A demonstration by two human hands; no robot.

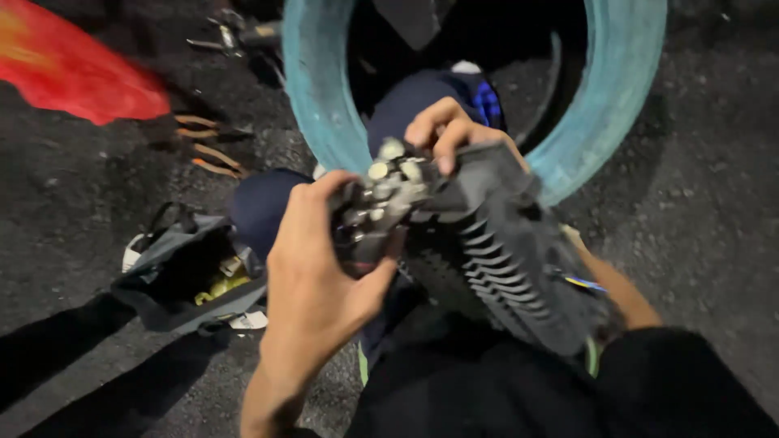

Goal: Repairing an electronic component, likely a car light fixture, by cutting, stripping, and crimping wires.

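Looks like an outdoor repair spot, roadside-mechanic style, not a proper garage. The person is sitting right on rough dark asphalt (714,162) instead of at any surface. A big tyre painted teal (316,97) lies flat on the ground around their legs. An open grey tool bag (182,276) sits on the ground with bits inside, and orange-handled pliers (213,142) lie loose near it. More metal tools (231,34) lie further back, beside a blurry red cloth or sheet (73,69).
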